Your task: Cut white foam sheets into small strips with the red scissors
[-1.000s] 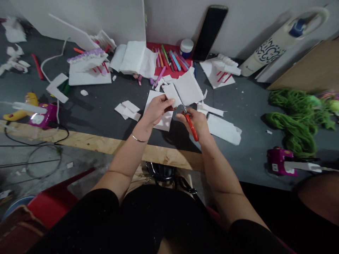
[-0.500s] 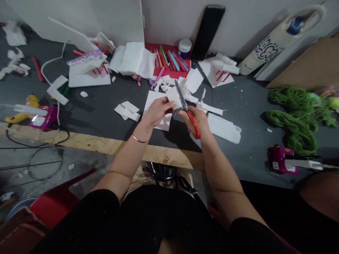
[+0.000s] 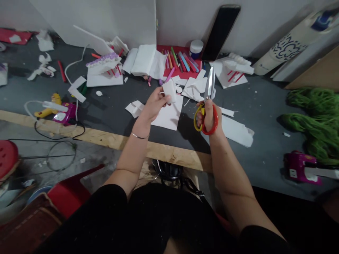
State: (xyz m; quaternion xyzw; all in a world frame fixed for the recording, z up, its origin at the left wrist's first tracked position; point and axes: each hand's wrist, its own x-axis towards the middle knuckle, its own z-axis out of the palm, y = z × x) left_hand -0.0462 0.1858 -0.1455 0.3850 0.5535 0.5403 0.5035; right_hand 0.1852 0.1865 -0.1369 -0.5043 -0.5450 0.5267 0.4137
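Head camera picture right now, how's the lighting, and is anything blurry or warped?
In the head view, light is dim, with a bright glint on the scissors and a dark shadow on the table near the right hand; toward the head view's right edge, the green yarn looks smeared, and the bottle's slant may partly be lens distortion.

Right hand has swung scissors off card; blades, at its edge half a second ago, now stand well apart from it. Yellow loop newly visible beside red one. Red stool now in view, far left.
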